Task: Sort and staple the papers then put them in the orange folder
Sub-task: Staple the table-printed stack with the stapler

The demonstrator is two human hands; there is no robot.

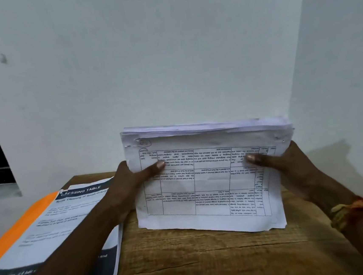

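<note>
Papers (206,179) stand on edge on the wooden table (210,263), gripped by your left hand (134,184) and right hand (289,166) at either side; squaring appears underway, stapling next, orange folder (18,226) lying left.

Dim, cool indoor light turns the white wall (168,61) bluish grey. A soft shadow lies on it to the right of the paper stack (208,196), so the light probably comes from the left. Print is soft throughout. The frame's edges bow, and the printed sheets (58,226) at lower left smear.
</note>
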